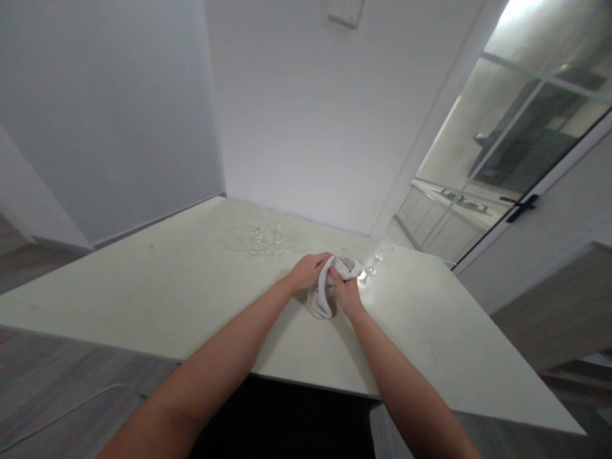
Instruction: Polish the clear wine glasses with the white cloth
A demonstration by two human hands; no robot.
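Your bare forearms (229, 344) reach a bunched white cloth (317, 296), apparently around a clear glass (348, 262), fingers of your left hand (307, 271) and right hand (347, 291) pinching the fabric over the pale tabletop (143, 287). Wiping seems underway; turning next calls for gentleness.

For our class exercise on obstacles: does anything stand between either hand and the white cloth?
Nothing visible does: the left hand and right hand both hold the white cloth directly. A stemmed glass stands off to the right, out of the way.
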